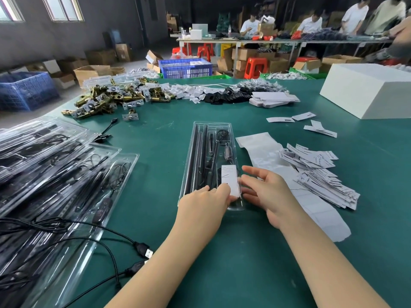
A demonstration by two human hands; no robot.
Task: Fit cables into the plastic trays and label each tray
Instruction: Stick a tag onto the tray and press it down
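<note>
Both of your hands are at the labelling step: left hand (pixel 205 200) pinches the white label (pixel 230 181) onto the near end of the clear plastic tray (pixel 189 174) mid-table, right hand (pixel 264 190) flat-fingered beside it; next, likely press it smooth.

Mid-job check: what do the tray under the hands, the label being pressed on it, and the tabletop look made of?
Tray: thin clear glossy plastic; contents show through, rims glint.
Label: white matte paper with faint print, probably adhesive.
Tabletop: dark green matte covering, likely a rubber or vinyl mat; scuffs show.
</note>
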